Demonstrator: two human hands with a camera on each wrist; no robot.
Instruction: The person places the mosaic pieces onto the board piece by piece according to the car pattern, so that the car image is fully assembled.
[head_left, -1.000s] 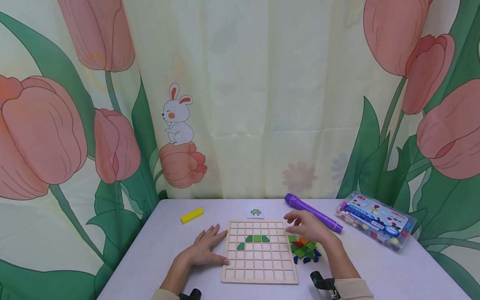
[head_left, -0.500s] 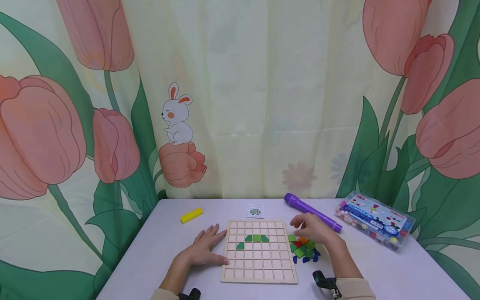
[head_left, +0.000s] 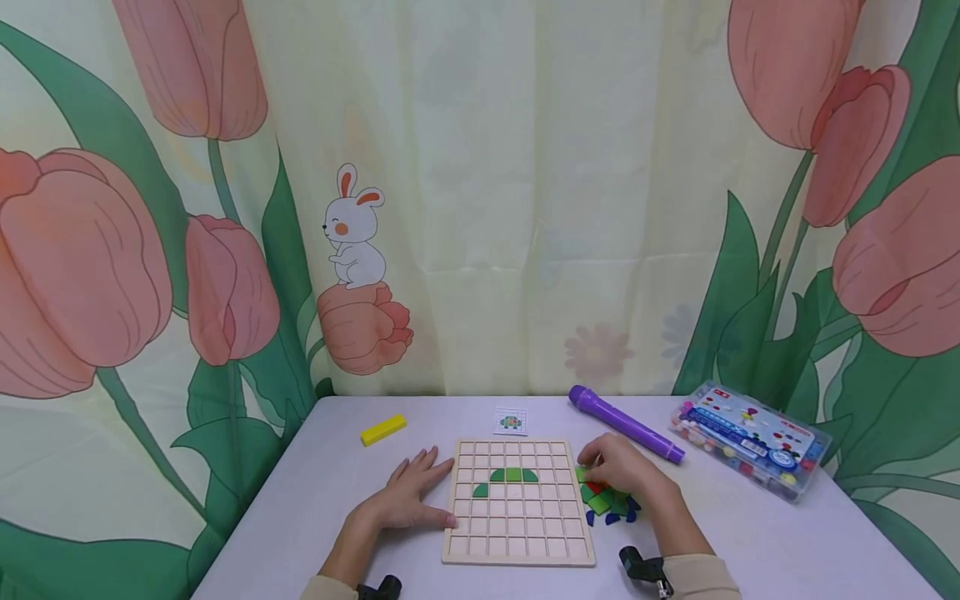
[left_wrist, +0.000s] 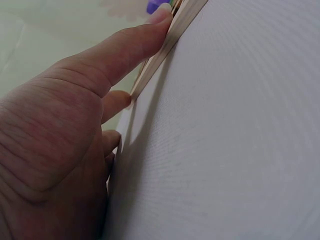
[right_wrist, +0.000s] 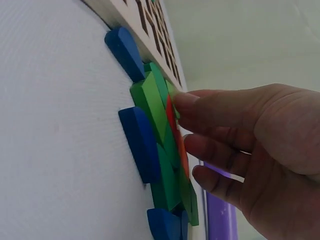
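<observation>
A wooden grid board [head_left: 517, 529] lies on the white table with a light green square [head_left: 513, 474] and several dark green quarter-round pieces [head_left: 481, 491] in its cells. My left hand [head_left: 405, 500] rests with straight, spread fingers along the board's left edge, its thumb [left_wrist: 142, 42] touching the rim. Over the pile right of the board, my right hand [head_left: 618, 462] pinches a light green square block [right_wrist: 176, 106] between thumb and index finger. Green blocks [right_wrist: 152, 102], a red block [right_wrist: 170, 110] and blue pieces [right_wrist: 140, 145] lie around it, partly hidden by the hand.
A small pattern card [head_left: 511, 422] lies behind the board. To the left is a yellow bar [head_left: 383, 430]. A purple microphone-shaped stick [head_left: 626, 423] and a clear plastic box [head_left: 752, 442] of colourful pieces stand behind the right hand. A printed curtain [head_left: 480, 208] hangs at the table's back.
My right hand has moved from the board's right edge down onto the pile, its thumb and index finger coming together at the light green square. The left hand and board stay put.
</observation>
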